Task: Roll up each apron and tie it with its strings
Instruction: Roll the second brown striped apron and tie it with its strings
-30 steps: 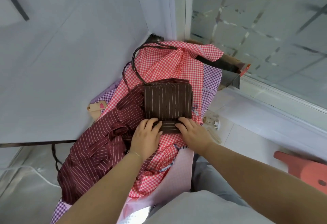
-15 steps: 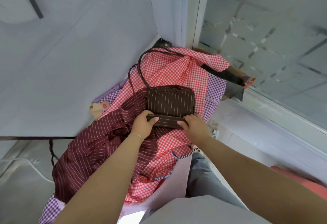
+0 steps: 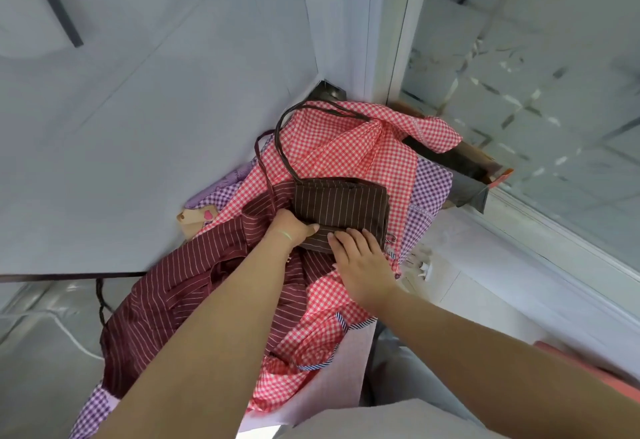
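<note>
A dark brown pinstriped apron (image 3: 341,204) lies folded into a narrow block on top of the pile, its near end turned over into a roll. My left hand (image 3: 292,227) grips the left end of that roll, thumb on top. My right hand (image 3: 360,262) lies on the right part of the roll with fingers fairly straight, pressing it down. The apron's brown strings (image 3: 282,147) loop away over a red gingham apron (image 3: 363,158). A maroon striped apron (image 3: 194,275) is bunched up at the left under my left forearm.
A purple gingham apron (image 3: 427,189) lies under the pile at the right. A grey wall rises at the left, a glass partition (image 3: 536,74) at the right. A dark box (image 3: 464,175) sits behind the pile. A red stool (image 3: 588,372) stands at the lower right.
The roll at the brown apron's near end has moved farther up the fabric. My left hand shifted to the roll's left end. The camera view moved closer.
</note>
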Tool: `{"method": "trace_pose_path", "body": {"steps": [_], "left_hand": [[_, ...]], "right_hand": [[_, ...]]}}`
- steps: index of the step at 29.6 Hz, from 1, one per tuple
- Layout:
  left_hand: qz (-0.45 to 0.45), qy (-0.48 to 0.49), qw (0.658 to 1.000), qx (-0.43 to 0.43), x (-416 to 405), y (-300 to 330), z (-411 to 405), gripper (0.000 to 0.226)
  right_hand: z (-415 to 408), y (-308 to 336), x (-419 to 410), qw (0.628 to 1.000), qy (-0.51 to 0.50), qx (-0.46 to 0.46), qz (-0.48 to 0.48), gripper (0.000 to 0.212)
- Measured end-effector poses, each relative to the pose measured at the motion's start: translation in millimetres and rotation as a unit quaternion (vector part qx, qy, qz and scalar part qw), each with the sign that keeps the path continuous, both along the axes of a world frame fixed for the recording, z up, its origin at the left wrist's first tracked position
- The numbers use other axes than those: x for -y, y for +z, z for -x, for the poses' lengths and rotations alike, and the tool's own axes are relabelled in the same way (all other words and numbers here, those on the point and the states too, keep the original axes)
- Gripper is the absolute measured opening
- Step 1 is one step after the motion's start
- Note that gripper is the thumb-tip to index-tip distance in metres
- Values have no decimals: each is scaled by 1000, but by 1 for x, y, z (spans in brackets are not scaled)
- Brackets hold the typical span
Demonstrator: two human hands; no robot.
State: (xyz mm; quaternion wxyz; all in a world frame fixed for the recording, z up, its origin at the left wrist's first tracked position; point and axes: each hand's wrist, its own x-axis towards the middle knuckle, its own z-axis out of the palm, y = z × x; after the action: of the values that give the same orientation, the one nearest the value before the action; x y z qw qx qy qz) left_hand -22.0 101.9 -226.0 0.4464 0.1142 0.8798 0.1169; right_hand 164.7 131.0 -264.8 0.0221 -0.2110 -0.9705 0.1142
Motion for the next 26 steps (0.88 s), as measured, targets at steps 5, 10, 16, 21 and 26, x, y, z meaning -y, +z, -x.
{"method": "trace_pose_path", "body": {"steps": [5,10,16,21,26], "left_hand": [[-146,248,954,83,0,9,-11,57],[-259,535,799,92,10,20,-65,31],[-323,508,744,291,-10,46,-95,55],[-409,486,726,264,-2,71,-98,48],[-430,453,732,272,8,107,-87,50]], "right_hand": [[23,16,-30,997,3,64,51,48],[35,31,-55,978,-37,54,200,42],[36,67,-64,919,-98,-11,381,32],[40,108,-72,864,-58,-30,500,21],[37,136,-72,661,-118,-15,741,25]]}}
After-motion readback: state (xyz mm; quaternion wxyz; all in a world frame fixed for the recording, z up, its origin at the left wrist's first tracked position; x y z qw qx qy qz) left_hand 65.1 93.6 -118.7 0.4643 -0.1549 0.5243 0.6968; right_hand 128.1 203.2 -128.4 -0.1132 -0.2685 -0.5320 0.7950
